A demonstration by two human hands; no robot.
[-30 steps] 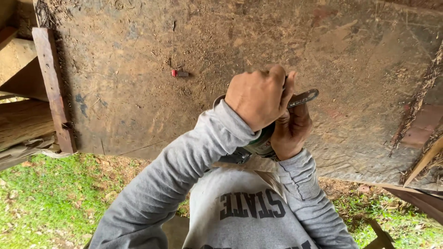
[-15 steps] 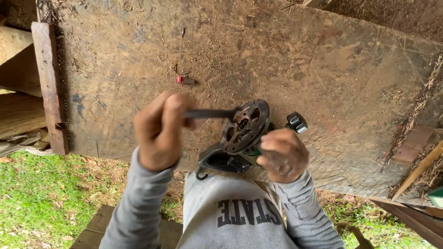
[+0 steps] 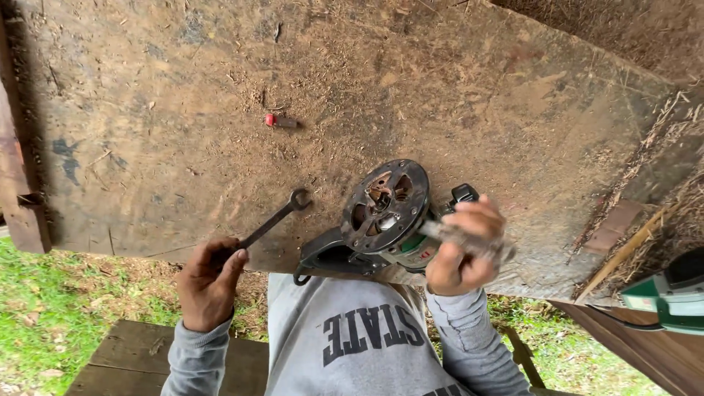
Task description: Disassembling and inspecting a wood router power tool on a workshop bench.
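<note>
A green-bodied power tool with a round black base plate (image 3: 386, 205) lies on its side at the near edge of a sawdust-covered wooden board (image 3: 440, 88). My right hand (image 3: 462, 249) is closed around the tool's pale side handle. My left hand (image 3: 209, 282) grips one end of a dark ring wrench (image 3: 273, 218). The wrench's ring end rests on the board, left of the base plate and apart from it. A black cord hook or bracket (image 3: 323, 260) hangs from the tool near my grey sweatshirt.
A small red-tipped bit (image 3: 279, 121) lies on the board farther out. Another green power tool (image 3: 664, 293) sits at the right edge. A wooden post (image 3: 18, 191) borders the left. A plank bench (image 3: 139, 359) and grass (image 3: 37, 315) lie below.
My left hand has pulled the wrench off the tool's base plate and swung down and left. My right hand stays on the tool's handle.
</note>
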